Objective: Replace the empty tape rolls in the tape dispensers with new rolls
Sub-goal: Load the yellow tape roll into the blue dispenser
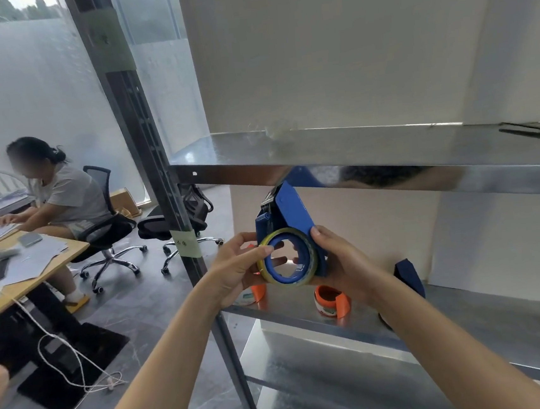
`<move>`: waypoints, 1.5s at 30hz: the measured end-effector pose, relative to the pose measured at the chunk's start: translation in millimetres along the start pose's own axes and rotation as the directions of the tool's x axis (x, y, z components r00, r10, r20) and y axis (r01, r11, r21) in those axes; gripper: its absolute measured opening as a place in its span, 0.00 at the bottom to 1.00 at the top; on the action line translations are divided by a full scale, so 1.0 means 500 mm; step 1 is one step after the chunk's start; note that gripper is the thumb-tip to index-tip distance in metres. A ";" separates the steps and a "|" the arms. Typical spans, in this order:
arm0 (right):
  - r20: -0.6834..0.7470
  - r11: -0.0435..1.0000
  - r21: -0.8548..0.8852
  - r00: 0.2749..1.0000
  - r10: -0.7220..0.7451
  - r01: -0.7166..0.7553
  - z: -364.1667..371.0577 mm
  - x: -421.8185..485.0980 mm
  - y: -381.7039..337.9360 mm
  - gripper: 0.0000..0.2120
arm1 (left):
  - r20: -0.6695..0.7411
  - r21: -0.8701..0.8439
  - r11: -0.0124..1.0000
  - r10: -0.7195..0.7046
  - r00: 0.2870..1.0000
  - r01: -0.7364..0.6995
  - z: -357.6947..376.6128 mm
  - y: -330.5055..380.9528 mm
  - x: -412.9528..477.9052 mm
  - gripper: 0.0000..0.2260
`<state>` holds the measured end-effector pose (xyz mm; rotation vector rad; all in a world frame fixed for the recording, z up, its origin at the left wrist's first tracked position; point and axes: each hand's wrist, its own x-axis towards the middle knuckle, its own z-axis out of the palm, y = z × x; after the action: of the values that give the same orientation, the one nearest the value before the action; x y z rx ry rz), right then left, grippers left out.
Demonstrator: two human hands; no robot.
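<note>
I hold a blue tape dispenser (pixel 290 210) upright in front of the metal shelf unit. A clear yellowish tape roll (pixel 311 268) sits on the dispenser's blue hub. My left hand (pixel 238 268) holds the roll's left rim, thumb across its front edge. From the right, my right hand (pixel 342 263) grips the dispenser body. Below, on the middle shelf (pixel 292 311), stand two orange dispensers: one (pixel 332 300) in plain view and one (pixel 254 295) partly hidden behind my left hand. Another blue dispenser (pixel 409 273) shows behind my right forearm.
The upper shelf (pixel 323 153) juts out just above the held dispenser, with red-handled pliers (pixel 539 134) at its right end. A shelf upright (pixel 168 194) stands to the left. A person sits at a desk (pixel 20 261) far left, with office chairs and cables on the floor.
</note>
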<state>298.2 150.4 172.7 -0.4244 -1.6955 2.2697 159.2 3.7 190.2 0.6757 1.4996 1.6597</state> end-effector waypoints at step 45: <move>-0.467 0.905 -0.083 0.818 0.335 -0.418 -0.083 0.241 0.365 0.20 | -0.123 0.151 0.888 -0.420 0.899 0.435 -0.108 -0.345 0.217 0.21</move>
<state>195.6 183.9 -22.0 -1.3229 -1.6827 2.0319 89.7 61.9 0.2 0.3278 1.7259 1.2422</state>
